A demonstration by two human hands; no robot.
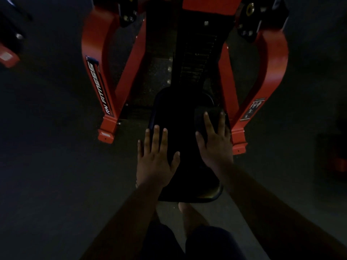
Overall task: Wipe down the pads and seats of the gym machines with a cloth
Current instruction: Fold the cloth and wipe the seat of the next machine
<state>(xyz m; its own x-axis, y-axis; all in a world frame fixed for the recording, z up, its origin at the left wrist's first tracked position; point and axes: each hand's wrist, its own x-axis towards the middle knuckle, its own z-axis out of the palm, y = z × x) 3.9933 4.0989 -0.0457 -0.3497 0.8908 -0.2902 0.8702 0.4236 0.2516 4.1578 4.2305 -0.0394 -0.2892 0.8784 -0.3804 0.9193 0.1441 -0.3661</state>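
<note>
A long black seat pad (pixel 183 147) lies between the red arms of a gym machine, running away from me. My left hand (pixel 155 162) rests flat on the pad's left edge with its fingers spread and nothing in it. My right hand (pixel 216 145) presses down on a dark cloth (pixel 200 119) on the pad's far right side; the thumb hooks the cloth's left edge and two fingers stretch over it. The light is dim, so the outline of the cloth is hard to make out.
Red frame arms stand to the left (pixel 97 62) and right (pixel 272 62) of the pad, their feet on the dark floor. A black weight stack (pixel 197 59) rises behind the pad. Part of another red machine (pixel 8 58) shows at far left. My bare foot (pixel 189 214) is below the pad's near end.
</note>
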